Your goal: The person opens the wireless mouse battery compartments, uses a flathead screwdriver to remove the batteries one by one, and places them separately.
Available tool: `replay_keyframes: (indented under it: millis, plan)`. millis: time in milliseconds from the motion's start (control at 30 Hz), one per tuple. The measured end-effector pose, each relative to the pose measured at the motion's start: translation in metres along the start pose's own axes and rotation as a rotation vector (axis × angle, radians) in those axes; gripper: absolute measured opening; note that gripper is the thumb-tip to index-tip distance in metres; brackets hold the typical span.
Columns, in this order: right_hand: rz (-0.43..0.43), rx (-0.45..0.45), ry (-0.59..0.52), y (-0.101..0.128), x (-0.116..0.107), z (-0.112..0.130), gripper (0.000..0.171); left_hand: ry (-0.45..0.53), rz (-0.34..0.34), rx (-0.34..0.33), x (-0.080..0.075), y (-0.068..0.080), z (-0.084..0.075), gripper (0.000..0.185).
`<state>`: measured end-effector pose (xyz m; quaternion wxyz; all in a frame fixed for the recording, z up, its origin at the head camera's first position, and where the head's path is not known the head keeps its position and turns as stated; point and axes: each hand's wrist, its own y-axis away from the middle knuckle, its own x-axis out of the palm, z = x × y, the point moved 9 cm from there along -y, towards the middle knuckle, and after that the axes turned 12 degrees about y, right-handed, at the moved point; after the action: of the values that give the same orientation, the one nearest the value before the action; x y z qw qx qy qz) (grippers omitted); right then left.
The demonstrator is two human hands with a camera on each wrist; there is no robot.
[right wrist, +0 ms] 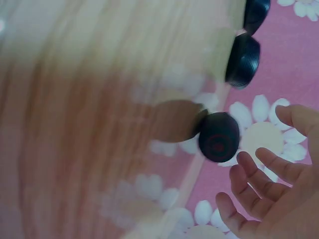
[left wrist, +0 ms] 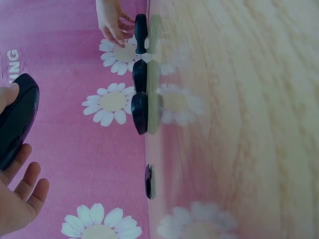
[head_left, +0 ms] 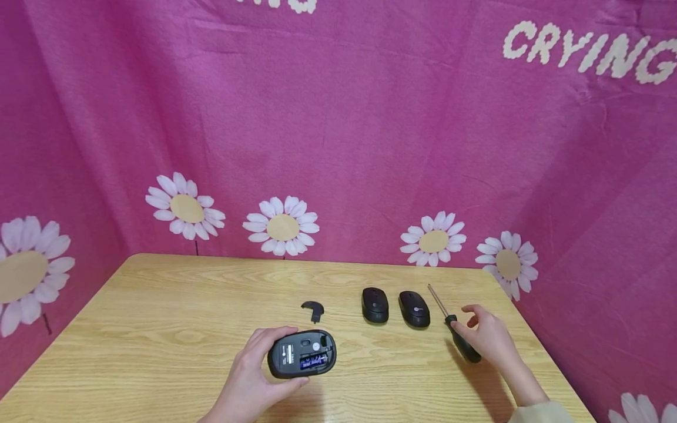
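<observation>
My left hand (head_left: pixel 248 371) grips a black computer mouse (head_left: pixel 287 359) by its edges, thumb on the near side. The mouse's underside faces up in the head view, its compartment uncovered with a blue battery (head_left: pixel 313 362) inside. My right hand (head_left: pixel 491 336) hovers beside and over a screwdriver (head_left: pixel 466 348) on the table, whose shaft points away from me. In the right wrist view the fingers (right wrist: pixel 259 186) are spread and slightly bent, apart from the round end of the screwdriver handle (right wrist: pixel 219 138). A small dark battery cover (head_left: pixel 316 309) lies beyond the held mouse.
Two more black mice, a left one (head_left: pixel 375 305) and a right one (head_left: pixel 414 309), sit on the wooden table (head_left: pixel 158 329) left of the screwdriver. A pink cloth (head_left: pixel 338 129) with daisies hangs behind and beside the table.
</observation>
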<state>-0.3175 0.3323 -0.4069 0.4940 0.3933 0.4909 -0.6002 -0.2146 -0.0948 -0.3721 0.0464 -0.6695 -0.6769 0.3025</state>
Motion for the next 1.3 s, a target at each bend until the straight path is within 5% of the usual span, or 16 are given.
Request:
replay_keyframes:
  millis: [433, 900, 1300]
  plan:
    - [0.143, 0.014, 0.013, -0.01, 0.029, -0.015, 0.051, 0.003, 0.0, 0.014, 0.0, -0.001, -0.002, 0.077]
    - [0.249, 0.025, -0.118, -0.023, 0.046, -0.025, 0.054, 0.009, 0.017, -0.012, 0.0, -0.001, 0.0, 0.075]
    - [0.235, 0.017, -0.159, -0.027, 0.052, -0.031, 0.051, 0.032, 0.032, -0.059, 0.001, -0.001, 0.002, 0.071]
